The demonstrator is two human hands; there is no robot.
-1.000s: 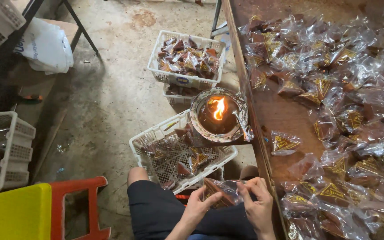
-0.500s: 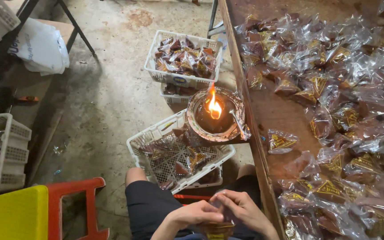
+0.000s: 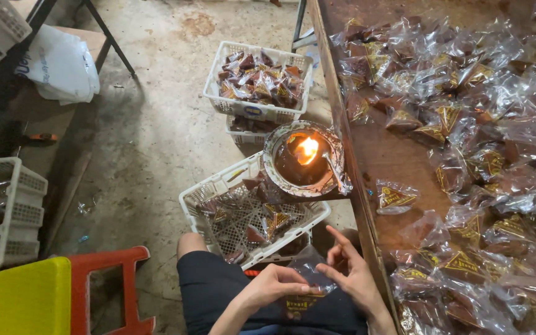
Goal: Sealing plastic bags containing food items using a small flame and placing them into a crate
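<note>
Here, left hand and right hand both pinching 1 clear packet over lap, fingers bent.

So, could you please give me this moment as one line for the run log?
left hand: holds clear packet | right hand: pinches packet's edge | lit lamp bowl ahead | white basket by knee

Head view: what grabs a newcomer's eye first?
The open flame in a round bowl, beside the table edge. Next, the heap of clear packets covering the wooden table on the right. Bottom centre, both hands, left hand and right hand, pinch one clear packet.
</note>
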